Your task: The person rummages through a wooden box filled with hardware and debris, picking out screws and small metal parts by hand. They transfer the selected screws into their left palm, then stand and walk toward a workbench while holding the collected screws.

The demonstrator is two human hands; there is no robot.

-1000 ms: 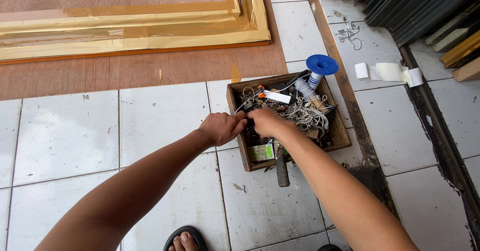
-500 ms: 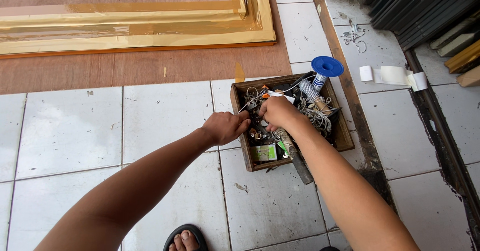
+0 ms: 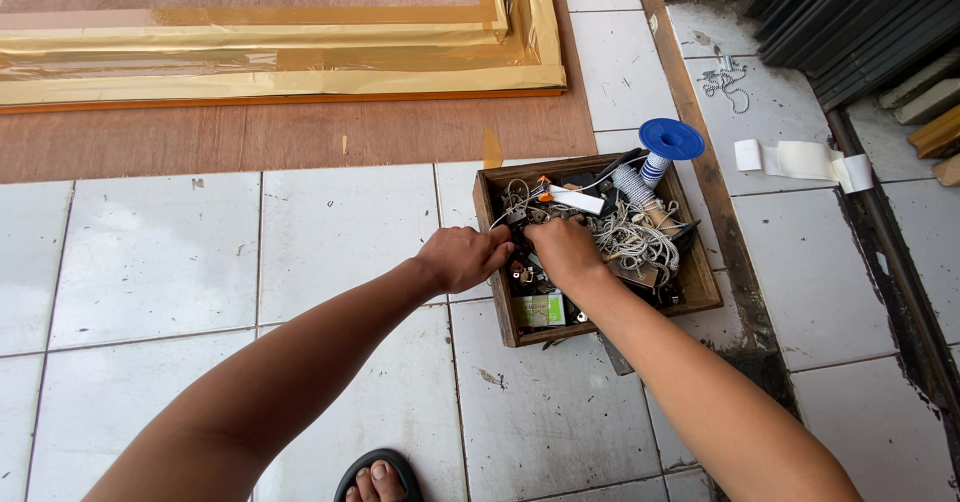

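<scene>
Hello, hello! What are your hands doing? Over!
Left hand grips small wooden box's rim. Right hand digs inside, fingers hidden. Tangled white string crowds beside it.

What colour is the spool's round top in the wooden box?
Blue; the spool shows best in the head view.

Around the work, away from it
I see a gold frame (image 3: 280,57) on brown board (image 3: 300,137), paper strip (image 3: 800,160) on white floor tiles (image 3: 150,252), and a sandal (image 3: 375,472).

Both bare forearms stretch forward and converge. The left hand (image 3: 462,258) is curled into a loose fist, knuckles up. The right hand (image 3: 566,249) lies just beside it, fingers bent downward, their tips hidden.
</scene>
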